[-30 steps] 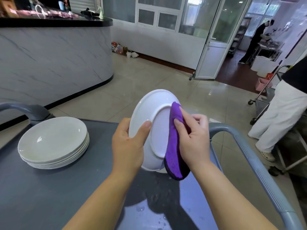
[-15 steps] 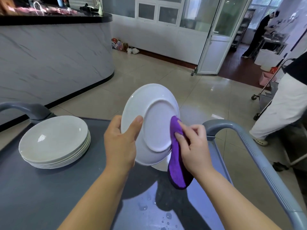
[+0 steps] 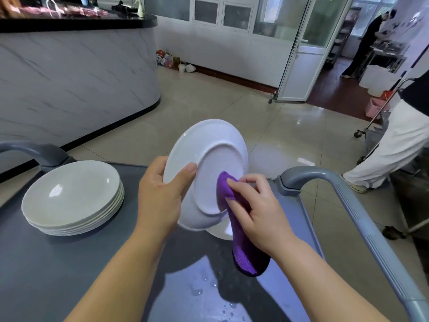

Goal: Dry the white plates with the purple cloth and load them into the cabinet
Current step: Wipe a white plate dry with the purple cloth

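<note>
My left hand (image 3: 161, 196) grips a white plate (image 3: 209, 159) by its left rim, tilted upright with its underside toward me. My right hand (image 3: 257, 210) holds the purple cloth (image 3: 246, 252) and presses its top end against the lower right of the plate's base ring. A stack of several white plates (image 3: 72, 196) sits on the left of the grey cart top (image 3: 58, 275). Another white plate (image 3: 220, 231) lies on the cart, mostly hidden behind the held plate and the cloth.
Water drops (image 3: 197, 291) lie on the cart top near me. Grey cart handles rise at the left (image 3: 34, 152) and right (image 3: 348, 205). A marble counter (image 3: 69, 77) stands at the left. A person in white trousers (image 3: 394, 145) stands at the right by a metal trolley.
The plate has been lowered a little. My right hand slid the cloth from the plate's right edge down onto its lower base. The view has shifted slightly.
</note>
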Tool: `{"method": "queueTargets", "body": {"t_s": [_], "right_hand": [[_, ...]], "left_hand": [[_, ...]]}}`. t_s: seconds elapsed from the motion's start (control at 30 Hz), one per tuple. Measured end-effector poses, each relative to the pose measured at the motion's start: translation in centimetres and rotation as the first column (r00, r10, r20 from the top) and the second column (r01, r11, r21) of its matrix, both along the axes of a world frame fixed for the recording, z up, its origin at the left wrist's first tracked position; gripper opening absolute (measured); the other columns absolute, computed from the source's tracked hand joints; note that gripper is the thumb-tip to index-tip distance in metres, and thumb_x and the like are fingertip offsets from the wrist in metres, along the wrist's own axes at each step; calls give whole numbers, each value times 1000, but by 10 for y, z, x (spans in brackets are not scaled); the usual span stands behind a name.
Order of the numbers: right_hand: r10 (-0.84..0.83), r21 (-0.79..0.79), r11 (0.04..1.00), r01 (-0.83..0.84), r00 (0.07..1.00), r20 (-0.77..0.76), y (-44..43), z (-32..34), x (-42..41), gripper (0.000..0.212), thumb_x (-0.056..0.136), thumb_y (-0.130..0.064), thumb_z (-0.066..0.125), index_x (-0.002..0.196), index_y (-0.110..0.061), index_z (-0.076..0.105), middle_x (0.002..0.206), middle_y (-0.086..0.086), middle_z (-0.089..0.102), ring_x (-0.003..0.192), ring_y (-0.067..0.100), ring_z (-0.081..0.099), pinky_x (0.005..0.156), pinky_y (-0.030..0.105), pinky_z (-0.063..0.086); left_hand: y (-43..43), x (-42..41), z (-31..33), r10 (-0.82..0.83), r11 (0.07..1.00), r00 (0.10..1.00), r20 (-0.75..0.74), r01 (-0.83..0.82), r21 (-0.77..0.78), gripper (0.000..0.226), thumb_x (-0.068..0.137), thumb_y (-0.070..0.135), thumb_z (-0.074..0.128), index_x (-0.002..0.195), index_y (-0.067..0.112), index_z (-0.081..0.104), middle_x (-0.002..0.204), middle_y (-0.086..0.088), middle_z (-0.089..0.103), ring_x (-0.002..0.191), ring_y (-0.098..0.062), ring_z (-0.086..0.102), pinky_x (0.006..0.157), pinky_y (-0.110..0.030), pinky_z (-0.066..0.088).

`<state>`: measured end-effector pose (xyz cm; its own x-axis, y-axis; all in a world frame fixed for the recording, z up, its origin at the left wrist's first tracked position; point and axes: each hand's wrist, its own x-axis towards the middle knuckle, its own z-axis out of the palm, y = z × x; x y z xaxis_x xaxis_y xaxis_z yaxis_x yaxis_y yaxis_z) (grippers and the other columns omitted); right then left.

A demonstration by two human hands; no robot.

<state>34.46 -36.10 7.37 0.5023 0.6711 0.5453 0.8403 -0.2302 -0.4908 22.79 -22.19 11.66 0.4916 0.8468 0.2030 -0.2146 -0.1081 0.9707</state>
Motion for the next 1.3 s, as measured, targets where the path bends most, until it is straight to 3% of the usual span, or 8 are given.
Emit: {"method": "queueTargets", "body": {"t_s": [0.27, 0.37, 0.53, 0.73, 0.9, 1.0, 1.1, 1.3], "right_hand": [[-216, -34, 964, 265, 698, -683, -18, 21, 21, 20, 91, -19, 58, 105, -29, 68, 97, -13, 69, 92, 8, 62, 79, 25, 46], [-156, 4, 952, 305, 499, -852, -24, 38, 27, 31, 95, -40, 54, 84, -13, 67, 73, -8, 64, 69, 15, 56, 59, 21, 41], [-74, -27, 987, 156, 306, -949, -29, 37, 30, 71, 65, -74, 62, 92, -10, 75, 98, 15, 73, 89, 34, 68, 86, 43, 48], [-147, -42, 948, 315, 318, -937, -30, 24, 22, 22, 67, -28, 62, 76, -8, 61, 77, 12, 57, 73, 24, 51, 69, 35, 35], [-115, 54, 919, 391, 395, -911, -34, 14, 20, 29, 76, -21, 60, 77, 6, 51, 76, 8, 48, 73, 21, 43, 68, 36, 30], [-72, 121, 911, 393, 444, -893, -36, 13, 19, 19, 78, -21, 57, 71, -8, 45, 71, 6, 43, 70, 19, 38, 64, 36, 26], [21, 192, 911, 366, 424, -906, -36, 5, 21, 29, 89, -11, 54, 64, -12, 40, 60, -2, 45, 64, 17, 40, 59, 30, 28], [98, 219, 960, 175, 524, -846, -20, -4, 15, 33, 94, -10, 53, 63, -20, 53, 57, -16, 54, 54, 4, 48, 52, 19, 38]], "left_hand": [[-3, -1, -7, -120, 870, 965, -235, 216, 444, 7, 81, 38, 73, 82, 40, 66, 77, 18, 66, 69, -4, 60, 61, -14, 43], [-1, 1, -17, -39, 617, 937, -347, 296, 729, 23, 81, 52, 56, 95, 35, 62, 78, 9, 64, 62, -15, 54, 54, -25, 43], [-12, 9, -23, -15, 144, 980, -198, 198, 969, 7, 90, 29, 58, 91, 22, 60, 72, 6, 70, 62, -21, 65, 42, -27, 46], [-15, 11, -36, -48, 53, 956, -290, 292, 955, 24, 100, 44, 43, 95, 25, 56, 87, 1, 73, 71, -23, 70, 50, -31, 54], [-12, -6, -49, 54, 360, 919, -390, 347, 866, 58, 100, 54, 29, 90, 19, 75, 99, 7, 73, 98, -20, 66, 88, -33, 45], [-15, -20, -53, 286, 697, 880, -380, 81, 712, 42, 88, 55, 50, 103, 21, 70, 106, 10, 67, 99, -14, 58, 86, -29, 42], [-22, -30, -51, 202, 951, 862, -464, -61, 302, 40, 83, 51, 67, 115, 29, 56, 110, 12, 56, 87, -1, 57, 75, -19, 43], [-26, -48, -53, -90, 961, 941, -327, -5, -278, 15, 94, 9, 57, 109, 5, 55, 78, -13, 72, 57, -21, 65, 53, -30, 55]]}}
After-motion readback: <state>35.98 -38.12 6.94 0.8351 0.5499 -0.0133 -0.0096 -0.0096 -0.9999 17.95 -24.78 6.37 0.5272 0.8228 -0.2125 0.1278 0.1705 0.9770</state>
